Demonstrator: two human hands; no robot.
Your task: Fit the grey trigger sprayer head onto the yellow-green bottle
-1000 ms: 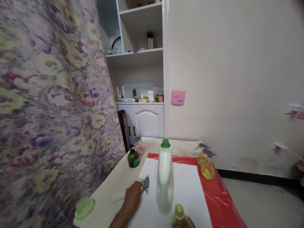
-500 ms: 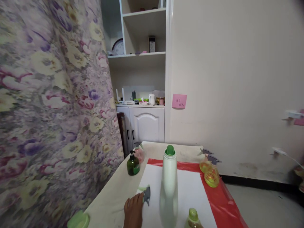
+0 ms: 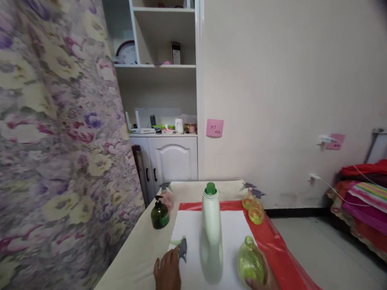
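Note:
My left hand (image 3: 168, 270) is closed at the near left of the white sheet, its curled fingers on a grey trigger spray head (image 3: 182, 249) with a pale green part. My fingers partly hide the spray head. On the right, my right hand (image 3: 269, 276) grips a clear yellow-green bottle (image 3: 250, 262) with an open neck and no spray head on it. Between my hands a tall pale green bottle (image 3: 211, 237) stands upright, with a green piece (image 3: 211, 187) in its mouth.
Behind on the left stand a dark green pump bottle (image 3: 159, 214) and a pink spray bottle (image 3: 167, 199). Two yellow spray bottles (image 3: 256, 212) stand at the far right. A white sheet (image 3: 190, 225) lies over red plastic (image 3: 272, 241). A floral curtain (image 3: 69, 161) hangs on the left.
My right hand has come up into view from the bottom edge with the yellow-green bottle. My left hand stays at the spray head. The view has turned to the right.

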